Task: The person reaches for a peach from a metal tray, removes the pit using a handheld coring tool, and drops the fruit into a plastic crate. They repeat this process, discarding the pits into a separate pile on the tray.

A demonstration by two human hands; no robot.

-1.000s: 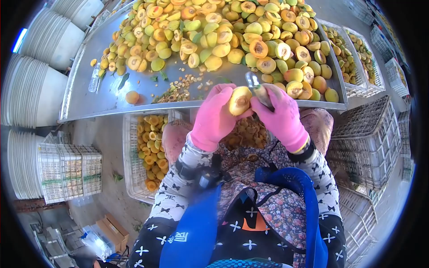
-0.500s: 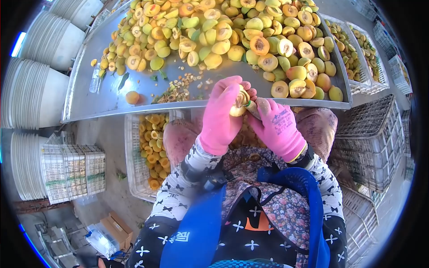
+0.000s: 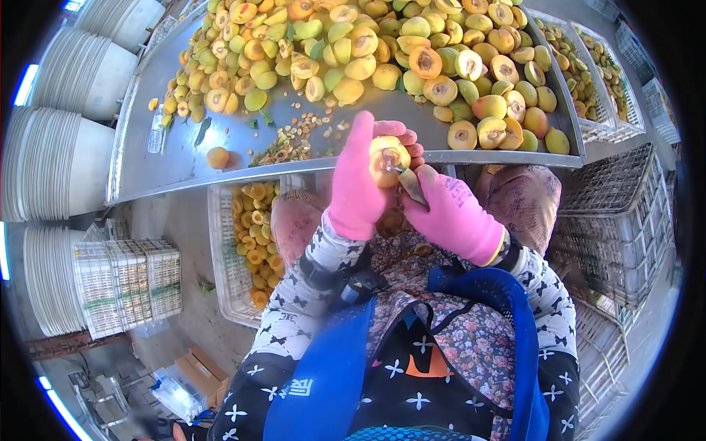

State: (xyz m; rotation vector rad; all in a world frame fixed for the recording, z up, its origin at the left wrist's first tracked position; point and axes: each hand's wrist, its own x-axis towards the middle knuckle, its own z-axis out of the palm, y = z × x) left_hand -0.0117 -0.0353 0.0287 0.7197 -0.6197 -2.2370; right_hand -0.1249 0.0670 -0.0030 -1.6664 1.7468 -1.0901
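My left hand (image 3: 360, 176), in a pink glove, is closed around a yellow peach half (image 3: 387, 163), its cut face turned up toward me. In my right hand (image 3: 457, 218), gloved in pink too, is a small pitting tool (image 3: 412, 187). Its metal tip touches the middle of the cut face; the exact shape of the tip is hard to make out. Both hands are held over my lap, just in front of the metal table (image 3: 294, 165). A large heap of halved peaches (image 3: 346, 51) covers much of that table.
Loose peach stones (image 3: 294, 140) lie near the table's front edge, with a single peach (image 3: 218, 157) and a plastic bottle (image 3: 157, 131) to their left. A crate of peach halves (image 3: 228, 257) stands below. Stacked crates (image 3: 607, 228) rise on my right, stacked white tubs (image 3: 62, 162) on my left.
My left hand has turned the peach half so its cut face shows more fully. My right hand has shifted slightly lower, with the tool's tip at the centre of the fruit.
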